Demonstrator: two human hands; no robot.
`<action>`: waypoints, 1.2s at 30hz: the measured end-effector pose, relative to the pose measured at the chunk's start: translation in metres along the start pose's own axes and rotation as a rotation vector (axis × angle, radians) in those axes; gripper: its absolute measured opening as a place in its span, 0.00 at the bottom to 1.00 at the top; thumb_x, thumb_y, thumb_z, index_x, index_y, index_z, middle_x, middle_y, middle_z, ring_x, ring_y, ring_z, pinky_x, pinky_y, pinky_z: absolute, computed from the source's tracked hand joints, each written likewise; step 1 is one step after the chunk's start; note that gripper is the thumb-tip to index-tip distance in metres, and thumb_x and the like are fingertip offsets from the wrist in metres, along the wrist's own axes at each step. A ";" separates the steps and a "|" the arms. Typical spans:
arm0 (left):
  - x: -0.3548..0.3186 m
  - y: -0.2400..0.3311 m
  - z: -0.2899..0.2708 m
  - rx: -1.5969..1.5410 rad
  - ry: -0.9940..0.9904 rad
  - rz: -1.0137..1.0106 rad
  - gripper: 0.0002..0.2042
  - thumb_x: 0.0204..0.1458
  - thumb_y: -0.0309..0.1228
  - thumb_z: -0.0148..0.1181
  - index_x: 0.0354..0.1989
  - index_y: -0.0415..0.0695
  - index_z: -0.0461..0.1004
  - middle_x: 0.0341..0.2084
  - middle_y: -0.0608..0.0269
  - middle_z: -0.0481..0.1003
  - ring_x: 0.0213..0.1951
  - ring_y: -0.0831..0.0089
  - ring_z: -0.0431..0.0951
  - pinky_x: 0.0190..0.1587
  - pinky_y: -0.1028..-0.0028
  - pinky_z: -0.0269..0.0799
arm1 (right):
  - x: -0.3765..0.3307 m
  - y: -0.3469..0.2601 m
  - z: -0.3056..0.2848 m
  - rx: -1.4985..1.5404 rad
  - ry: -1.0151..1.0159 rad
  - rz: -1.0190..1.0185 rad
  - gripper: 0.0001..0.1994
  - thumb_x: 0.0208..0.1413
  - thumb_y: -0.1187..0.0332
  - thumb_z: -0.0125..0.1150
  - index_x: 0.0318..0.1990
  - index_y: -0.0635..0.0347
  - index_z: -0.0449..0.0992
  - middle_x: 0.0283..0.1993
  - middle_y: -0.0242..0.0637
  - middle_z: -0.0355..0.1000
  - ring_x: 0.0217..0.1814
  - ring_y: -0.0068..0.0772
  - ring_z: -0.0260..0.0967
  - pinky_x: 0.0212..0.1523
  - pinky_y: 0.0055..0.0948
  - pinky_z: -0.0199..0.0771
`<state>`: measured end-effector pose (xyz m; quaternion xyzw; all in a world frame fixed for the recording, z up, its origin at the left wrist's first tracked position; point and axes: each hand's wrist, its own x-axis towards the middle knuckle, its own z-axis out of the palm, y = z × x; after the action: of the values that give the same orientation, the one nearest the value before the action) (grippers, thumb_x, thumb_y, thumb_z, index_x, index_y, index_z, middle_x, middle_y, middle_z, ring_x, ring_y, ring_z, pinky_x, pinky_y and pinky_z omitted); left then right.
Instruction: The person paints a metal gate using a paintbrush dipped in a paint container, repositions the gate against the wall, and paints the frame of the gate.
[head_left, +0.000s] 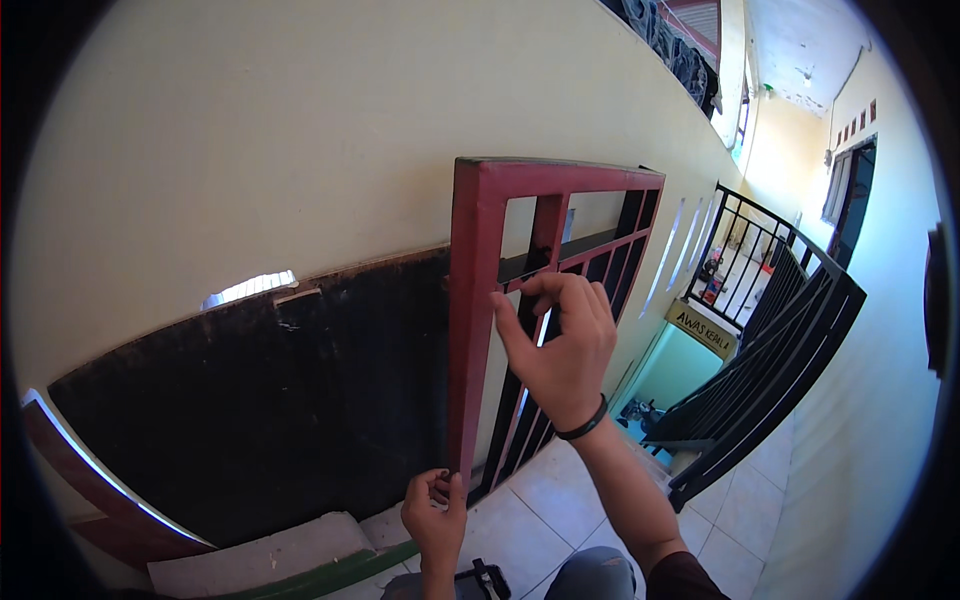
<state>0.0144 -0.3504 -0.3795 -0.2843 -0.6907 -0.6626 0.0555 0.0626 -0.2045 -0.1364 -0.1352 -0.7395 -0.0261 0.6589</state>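
Observation:
A red metal frame with black and red bars, like a gate or window grille, stands upright in front of me. My right hand, with a black band at the wrist, is raised before its upper part. The fingers are bent, the thumb stands apart from them, and nothing shows between them. It is close to the frame's bars; whether it touches them I cannot tell. Lower down, my left hand is beside the bottom of the red post, fingers curled to the thumb. Whatever it pinches is too small to make out.
A dark panel leans along the cream wall at left, above a ledge with a green edge. Black railings surround a stair opening at right, with a lettered sign below. White tiles cover the floor.

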 end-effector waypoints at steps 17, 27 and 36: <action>-0.002 -0.003 0.068 0.181 0.110 0.041 0.13 0.60 0.24 0.67 0.51 0.34 0.77 0.41 0.56 0.80 0.38 0.73 0.80 0.37 0.76 0.74 | -0.225 0.007 -0.158 0.304 -0.004 1.012 0.06 0.58 0.74 0.67 0.39 0.65 0.75 0.30 0.33 0.70 0.28 0.22 0.64 0.30 0.23 0.62; -0.025 -0.005 0.118 0.189 0.069 0.063 0.29 0.62 0.18 0.57 0.72 0.38 0.59 0.69 0.51 0.61 0.65 0.61 0.67 0.66 0.62 0.64 | -0.215 0.043 -0.188 0.540 -0.136 1.146 0.12 0.57 0.71 0.70 0.46 0.64 0.79 0.34 0.40 0.75 0.30 0.33 0.69 0.32 0.30 0.69; -0.081 0.022 0.115 0.048 0.038 0.132 0.30 0.58 0.16 0.51 0.71 0.31 0.55 0.65 0.45 0.61 0.65 0.57 0.64 0.69 0.60 0.61 | -0.229 0.032 -0.196 0.469 0.071 1.223 0.13 0.61 0.71 0.65 0.48 0.68 0.71 0.38 0.35 0.69 0.34 0.22 0.66 0.39 0.21 0.65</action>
<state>0.1266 -0.2681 -0.4095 -0.3154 -0.6848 -0.6461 0.1190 0.2813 -0.2540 -0.3405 -0.3830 -0.4932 0.5106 0.5911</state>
